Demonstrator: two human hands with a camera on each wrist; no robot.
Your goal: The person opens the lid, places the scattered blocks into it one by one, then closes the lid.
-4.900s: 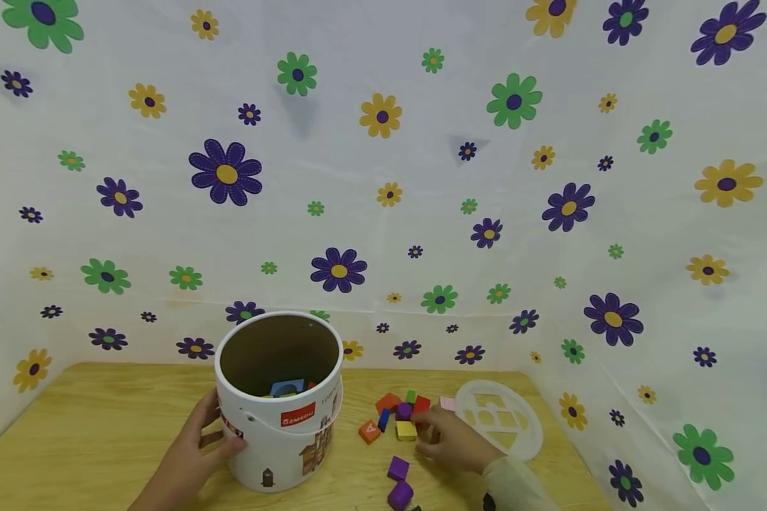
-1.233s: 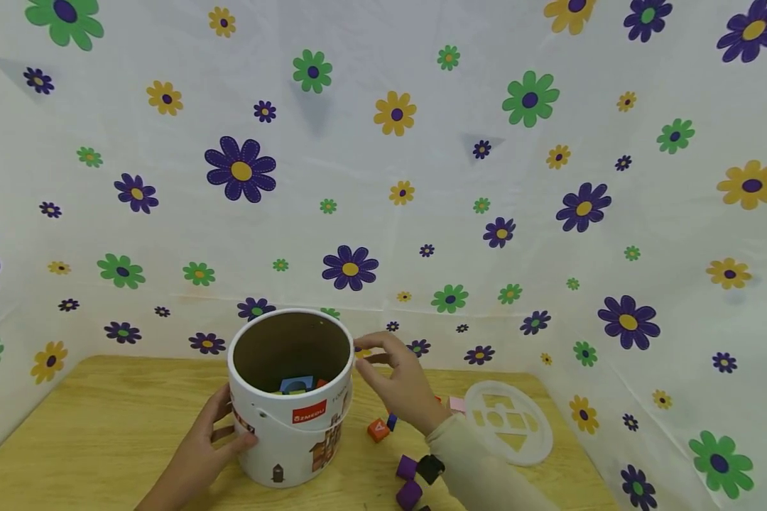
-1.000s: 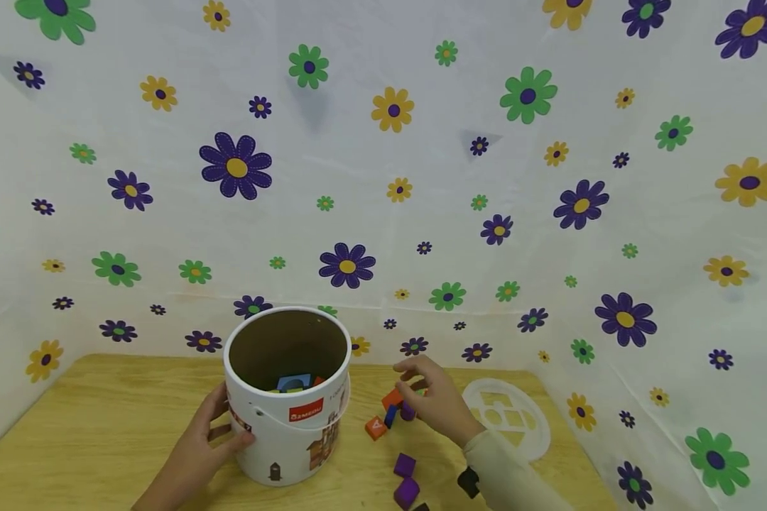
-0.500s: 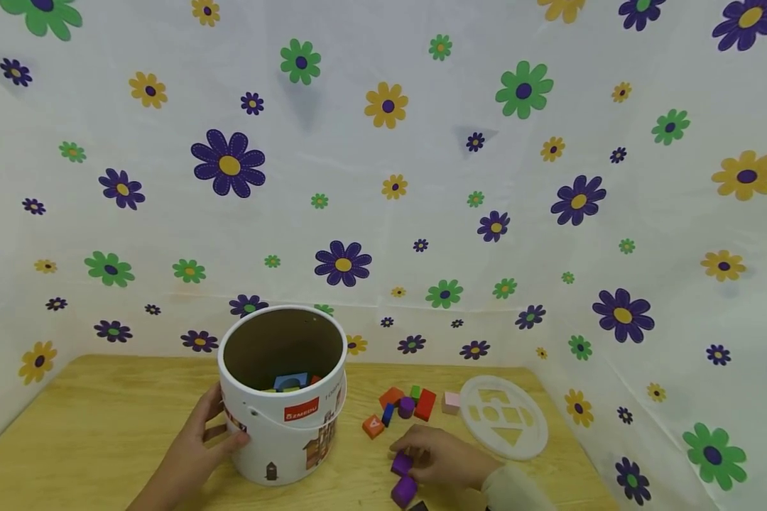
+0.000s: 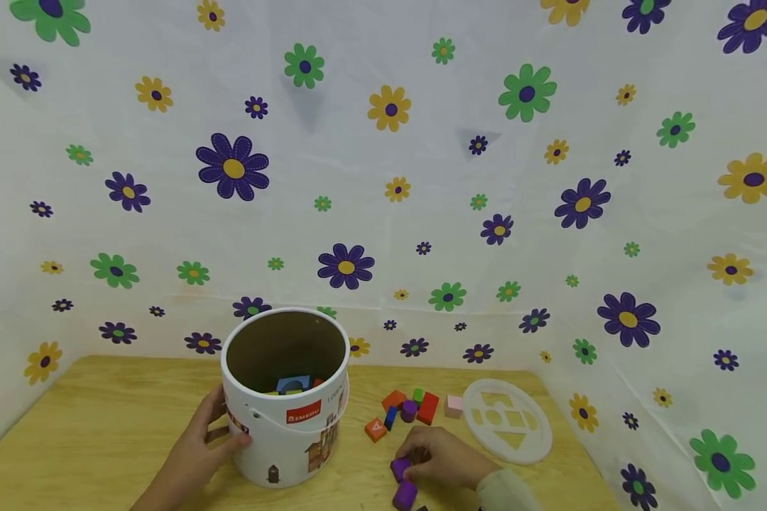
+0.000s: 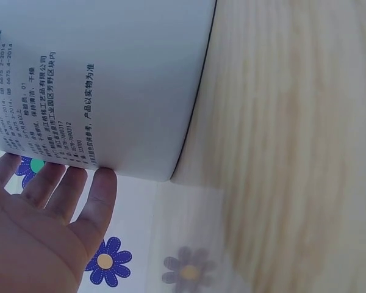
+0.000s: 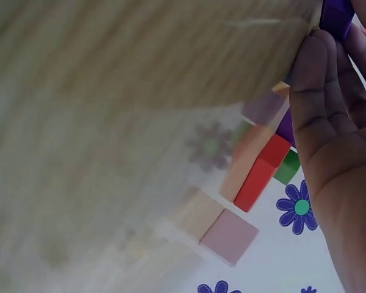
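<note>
My left hand (image 5: 194, 451) rests against the left side of a white toy-block bucket (image 5: 258, 433), thumb in front. In the left wrist view its fairly straight fingertips touch the bucket wall (image 6: 140, 104) beside printed text. Blue and other coloured blocks (image 5: 292, 384) lie inside the bucket. My right hand (image 5: 447, 458) pinches a purple block (image 5: 399, 467) at the table; the right wrist view shows that purple block (image 7: 337, 18) between thumb and fingers. Just in front of it lies a second purple block (image 5: 405, 495), rounded in shape.
Behind the right hand sit a red block (image 5: 427, 408), orange letter block (image 5: 376, 429), blue block (image 5: 390, 418), purple cylinder (image 5: 409, 410) and pink block (image 5: 453, 406). A white lid with shaped holes (image 5: 543, 433) lies to the right. Flowered cloth (image 5: 383, 156) surrounds the wooden table (image 5: 102, 426).
The yellow block seen on the table earliest is gone from there. My right hand has come from the bucket's rim back down to the purple blocks. My left hand stays at the bucket.
</note>
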